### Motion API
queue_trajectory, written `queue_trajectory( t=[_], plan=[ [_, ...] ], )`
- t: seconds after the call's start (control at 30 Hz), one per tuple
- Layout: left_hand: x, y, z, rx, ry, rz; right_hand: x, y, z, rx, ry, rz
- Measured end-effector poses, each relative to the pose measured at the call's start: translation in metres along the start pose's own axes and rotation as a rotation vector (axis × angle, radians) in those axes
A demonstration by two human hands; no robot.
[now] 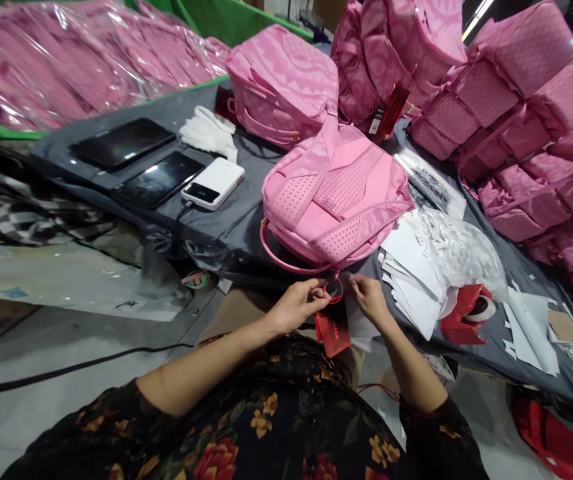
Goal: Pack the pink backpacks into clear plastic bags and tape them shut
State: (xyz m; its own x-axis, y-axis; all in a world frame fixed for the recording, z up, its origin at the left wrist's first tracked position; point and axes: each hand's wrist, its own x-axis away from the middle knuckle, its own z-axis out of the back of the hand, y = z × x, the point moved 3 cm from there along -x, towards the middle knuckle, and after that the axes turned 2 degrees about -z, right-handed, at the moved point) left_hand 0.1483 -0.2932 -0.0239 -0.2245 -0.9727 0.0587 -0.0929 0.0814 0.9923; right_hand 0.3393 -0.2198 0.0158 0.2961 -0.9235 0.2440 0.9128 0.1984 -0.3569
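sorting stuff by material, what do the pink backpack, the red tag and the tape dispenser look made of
Pink backpack: looks like soft woven fabric, matte, with perforated mesh-like padded panels.
Red tag, pinched by left hand and right hand: probably stiff coated card, slightly glossy.
Tape dispenser: seemingly hard moulded red plastic, smooth with a light sheen.

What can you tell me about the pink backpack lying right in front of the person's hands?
The pink backpack lies flat on the grey-covered table, back panel up. It looks like soft fabric, with perforated padded sections and shoulder straps across the back. A pink carry handle loops off its near edge towards the person. At that edge the left hand and right hand pinch a small red loop from which a red hang tag dangles. A stack of white papers lies against its right side.
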Motion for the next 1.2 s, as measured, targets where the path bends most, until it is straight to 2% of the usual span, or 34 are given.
queue_trajectory(
  t=[0.07, 0.13, 0.23, 0.3, 0.33, 0.43, 0.5, 0.57, 0.67, 0.73, 0.87, 0.97, 1.03, 1.2],
  plan=[
    [0.001, -0.003, -0.012, -0.057, 0.057, -0.04, -0.008, -0.005, -0.009, -0.334, 0.126, 0.073],
    [0.002, -0.003, -0.022, -0.171, 0.093, -0.117, -0.01, -0.011, -0.014, -0.545, 0.16, 0.095],
    [0.003, -0.001, -0.029, -0.325, 0.081, -0.213, -0.005, -0.022, -0.016, -0.632, 0.157, 0.044],
    [0.005, -0.004, -0.026, -0.321, 0.115, -0.225, -0.002, -0.026, -0.017, -0.608, 0.2, 0.014],
    [0.007, -0.007, -0.022, -0.295, 0.181, -0.202, -0.001, -0.028, -0.017, -0.601, 0.226, 0.013],
    [0.016, -0.022, -0.005, -0.21, 0.503, -0.059, -0.005, -0.028, -0.018, -0.645, 0.218, 0.034],
    [0.018, -0.028, 0.001, -0.186, 0.615, -0.013, -0.008, -0.026, -0.017, -0.659, 0.167, 0.014],
    [0.014, -0.028, -0.001, -0.094, 0.609, -0.01, -0.01, -0.025, -0.013, -0.628, 0.134, -0.005],
    [-0.005, -0.026, -0.011, 0.254, 0.516, -0.012, -0.011, -0.025, -0.007, -0.564, 0.097, 0.013],
    [-0.017, -0.028, -0.019, 0.425, 0.498, 0.002, -0.011, -0.025, -0.005, -0.53, 0.077, 0.025],
    [-0.025, -0.043, -0.024, 0.452, 0.652, 0.079, -0.011, -0.023, -0.006, -0.489, 0.082, 0.025],
    [-0.021, -0.049, -0.025, 0.403, 0.705, 0.114, -0.011, -0.021, -0.007, -0.456, 0.087, 0.008],
    [-0.02, -0.048, -0.025, 0.404, 0.71, 0.134, -0.011, -0.021, -0.004, -0.439, 0.078, 0.017],
    [-0.024, -0.036, -0.028, 0.569, 0.656, 0.12, -0.008, -0.019, 0.009, -0.454, 0.015, 0.127]
  ],
)
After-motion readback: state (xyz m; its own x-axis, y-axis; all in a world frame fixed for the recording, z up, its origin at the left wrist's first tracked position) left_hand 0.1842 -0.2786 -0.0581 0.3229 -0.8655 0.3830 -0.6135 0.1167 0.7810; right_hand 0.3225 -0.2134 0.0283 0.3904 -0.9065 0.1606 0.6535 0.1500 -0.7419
